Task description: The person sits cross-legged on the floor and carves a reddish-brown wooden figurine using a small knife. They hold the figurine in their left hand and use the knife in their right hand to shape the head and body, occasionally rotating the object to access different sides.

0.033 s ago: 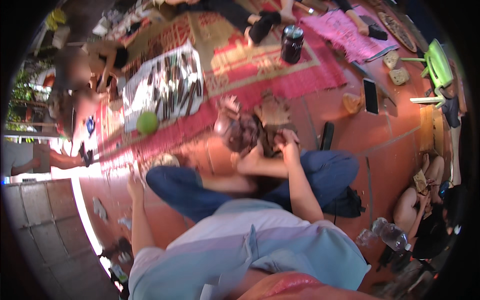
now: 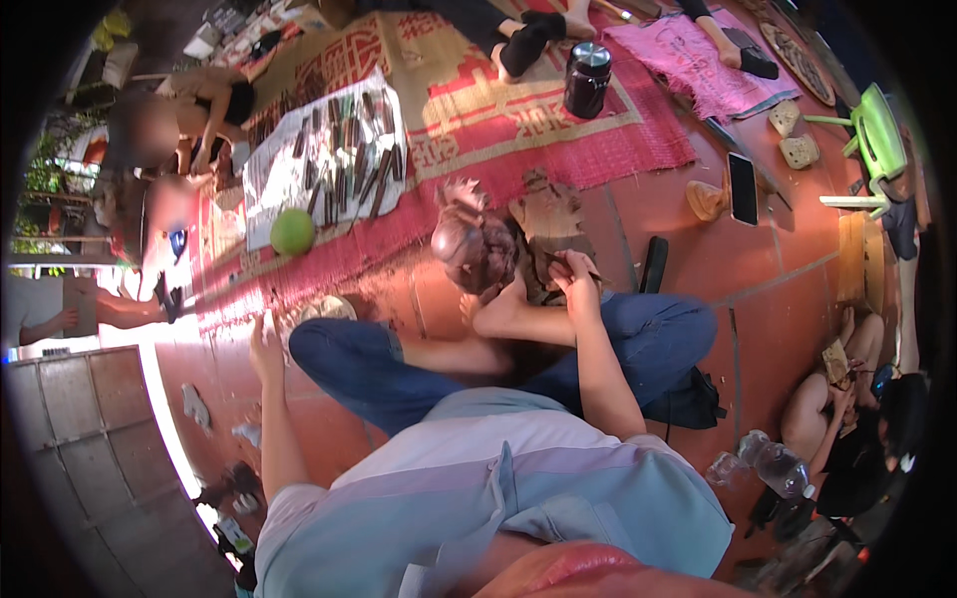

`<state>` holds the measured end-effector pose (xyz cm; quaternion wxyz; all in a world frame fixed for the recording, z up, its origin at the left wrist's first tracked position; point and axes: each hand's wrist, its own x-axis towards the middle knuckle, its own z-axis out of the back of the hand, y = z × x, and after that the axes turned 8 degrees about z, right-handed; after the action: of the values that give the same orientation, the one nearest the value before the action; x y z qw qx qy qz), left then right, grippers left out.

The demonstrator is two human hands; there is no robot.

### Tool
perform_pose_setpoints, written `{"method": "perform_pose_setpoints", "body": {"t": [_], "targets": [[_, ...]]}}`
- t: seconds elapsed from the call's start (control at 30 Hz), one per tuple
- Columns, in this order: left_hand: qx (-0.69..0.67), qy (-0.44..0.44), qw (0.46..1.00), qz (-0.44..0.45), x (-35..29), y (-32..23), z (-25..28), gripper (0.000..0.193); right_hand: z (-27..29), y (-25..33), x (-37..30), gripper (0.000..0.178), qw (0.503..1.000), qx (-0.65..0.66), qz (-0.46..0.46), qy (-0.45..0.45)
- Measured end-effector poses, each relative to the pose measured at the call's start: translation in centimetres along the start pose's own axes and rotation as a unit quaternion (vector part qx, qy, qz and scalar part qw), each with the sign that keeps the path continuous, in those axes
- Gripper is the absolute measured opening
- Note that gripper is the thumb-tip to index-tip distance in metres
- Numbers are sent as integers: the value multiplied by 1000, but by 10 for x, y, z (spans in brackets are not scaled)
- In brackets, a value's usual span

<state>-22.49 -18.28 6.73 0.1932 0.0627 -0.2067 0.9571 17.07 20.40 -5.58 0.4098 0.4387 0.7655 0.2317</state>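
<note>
A reddish-brown wood carving (image 2: 461, 249), with a smooth rounded part and jagged upper edge, rests on the floor by my bare feet. Just to its right, my right hand (image 2: 575, 275) is closed on a thin dark carving chisel (image 2: 594, 276), largely hidden by the fingers. My left hand (image 2: 265, 345) is raised beyond my left knee, apart from the carving. Its fingers look drawn together, perhaps around something slim that I cannot make out. A pale round wooden piece (image 2: 324, 308) lies close to it. Behind the carving sits a rough brown wood block (image 2: 551, 214).
Many chisels (image 2: 344, 149) lie on a white cloth (image 2: 271, 189), near a green ball (image 2: 292, 232). A dark jar (image 2: 587, 82) stands on the red mat (image 2: 658, 149). Rightward lie a phone (image 2: 741, 189), a black case (image 2: 653, 265) and a green chair (image 2: 877, 140). Other people sit around.
My right hand has turned a little, and the chisel in it shows more plainly. My left hand has shifted slightly. The whole view is steadier and less blurred.
</note>
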Motion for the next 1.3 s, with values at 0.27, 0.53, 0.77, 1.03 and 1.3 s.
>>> {"method": "perform_pose_setpoints", "body": {"t": [0.27, 0.53, 0.77, 1.03, 1.3], "targets": [[-436, 240, 862, -98, -60, -279, -38, 76, -6, -9, 4, 16, 994, -64, -16, 85], [-395, 130, 843, -342, -79, -349, -65, 55, -3, -3, 7, 18, 992, -100, -31, 77], [-353, 62, 894, -270, -106, -307, -78, 52, -5, 1, 5, 19, 984, -146, -45, 88], [-406, 90, 863, -288, -91, -302, -33, 52, 3, -8, 9, 20, 980, -162, -58, 98], [-379, 99, 767, -508, -55, -351, -62, 31, 6, -4, 6, 24, 979, -174, -51, 91]]}}
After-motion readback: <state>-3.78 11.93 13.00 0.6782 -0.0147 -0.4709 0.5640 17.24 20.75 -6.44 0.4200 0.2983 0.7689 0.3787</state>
